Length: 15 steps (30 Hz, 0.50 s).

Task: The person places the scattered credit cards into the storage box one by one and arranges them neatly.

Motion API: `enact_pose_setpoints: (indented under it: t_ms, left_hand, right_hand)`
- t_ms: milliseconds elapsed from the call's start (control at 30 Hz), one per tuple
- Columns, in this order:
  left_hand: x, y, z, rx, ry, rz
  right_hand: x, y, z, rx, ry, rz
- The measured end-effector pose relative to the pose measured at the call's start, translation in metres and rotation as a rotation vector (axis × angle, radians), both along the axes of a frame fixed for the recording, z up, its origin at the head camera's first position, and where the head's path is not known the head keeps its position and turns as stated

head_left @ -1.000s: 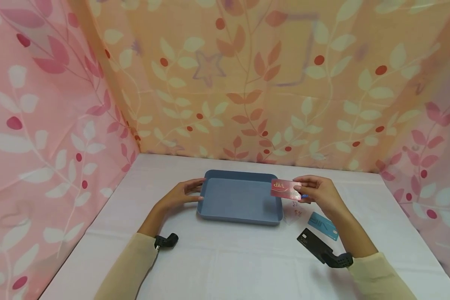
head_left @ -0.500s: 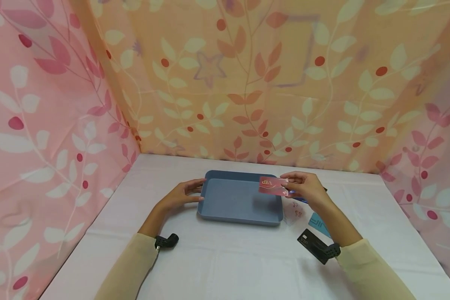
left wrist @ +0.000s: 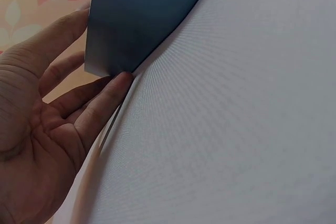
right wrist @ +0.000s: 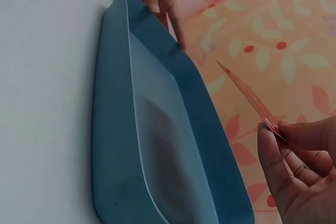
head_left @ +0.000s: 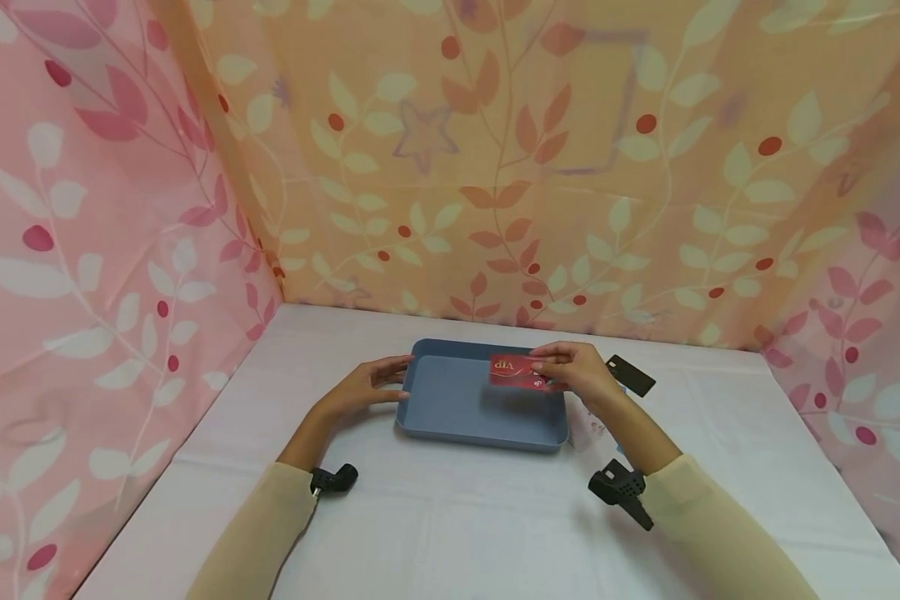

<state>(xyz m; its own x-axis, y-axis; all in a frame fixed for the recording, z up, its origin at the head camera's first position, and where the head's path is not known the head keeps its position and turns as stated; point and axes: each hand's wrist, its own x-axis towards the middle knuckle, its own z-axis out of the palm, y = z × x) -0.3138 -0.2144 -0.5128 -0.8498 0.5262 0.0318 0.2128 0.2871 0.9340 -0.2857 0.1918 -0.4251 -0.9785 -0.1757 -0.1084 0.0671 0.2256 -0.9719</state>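
Observation:
A red card [head_left: 513, 371] marked VIP hovers over the right part of a shallow blue-grey tray [head_left: 450, 442]. My right hand [head_left: 579, 371] pinches its right end between thumb and fingers. Seen edge-on, the card [right wrist: 252, 98] stands apart from the tray floor in the right wrist view, its shadow falling inside the tray. At the tray's left end, my left hand [head_left: 360, 390] touches the outer side with spread, fairly straight fingers. The left wrist view has its fingertips [left wrist: 123, 78] against the tray's lower corner [left wrist: 121, 51].
Right of the tray lie a black card [head_left: 632, 375] and a pale card with pink marks [head_left: 591, 427]. Blue cards there are mostly hidden by the right arm. Another black card [head_left: 607, 473] lies partly behind the wrist camera. Floral cloth [head_left: 495, 167] walls the white table [head_left: 435, 533].
My right hand has carried the red card leftward, from the tray's right edge to above its inside. A black card behind the hand has come into view. The left hand stays put.

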Motion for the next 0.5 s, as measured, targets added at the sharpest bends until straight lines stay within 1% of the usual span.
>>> enact_pose_setpoints:
  t_ms: [233,500]
  left_hand:
    - [0.001,0.001,0.002,-0.007,0.006,0.004]
    - [0.002,0.002,0.003,-0.006,0.012,0.003]
  right_hand:
    - [-0.009,-0.017,-0.006,-0.014,-0.006,0.018]
    - [-0.016,-0.041,-0.006,-0.006,-0.063,-0.005]
